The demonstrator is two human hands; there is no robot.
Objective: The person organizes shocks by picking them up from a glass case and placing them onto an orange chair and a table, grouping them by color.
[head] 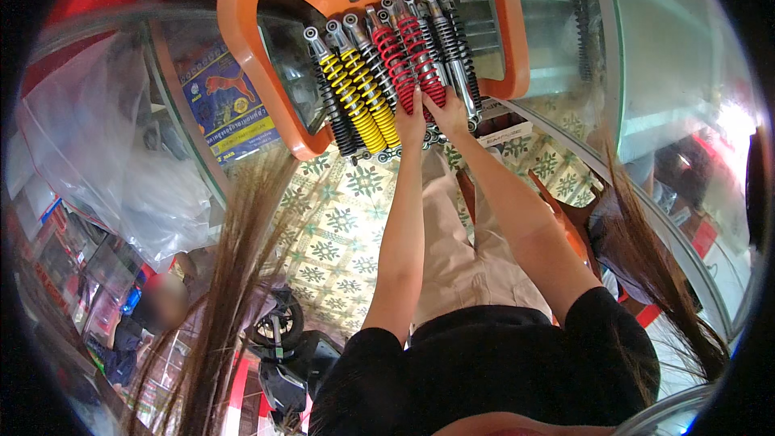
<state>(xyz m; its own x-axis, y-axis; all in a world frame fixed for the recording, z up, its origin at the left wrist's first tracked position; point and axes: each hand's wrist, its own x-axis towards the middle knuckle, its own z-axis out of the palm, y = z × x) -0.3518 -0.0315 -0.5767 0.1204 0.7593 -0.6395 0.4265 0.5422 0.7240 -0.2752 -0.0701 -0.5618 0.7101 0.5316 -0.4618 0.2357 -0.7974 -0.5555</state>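
Several motorcycle shock absorbers lie side by side on an orange plastic chair [239, 30], their metal eyelets towards the backrest. Two have red coil springs: a left red shock absorber [391, 51] and a right red shock absorber [416, 42]. My left hand [411, 126] grips the lower end of the left one, thumb on top. Close beside it, my right hand [452, 116] is around the lower end of the right one. The fingers underneath are hidden. Yellow-spring shock absorbers [348, 94] lie to the left, and black-spring shock absorbers [454, 51] to the right.
Glass display cases [666, 60] flank the chair. A printed box [505, 133] is under its right side. On the left hangs clear plastic sheeting [121, 151] near a blue poster [227, 103]. A motorcycle [284, 339] and a person [124, 342] are at lower left, beyond the patterned tile floor [330, 224].
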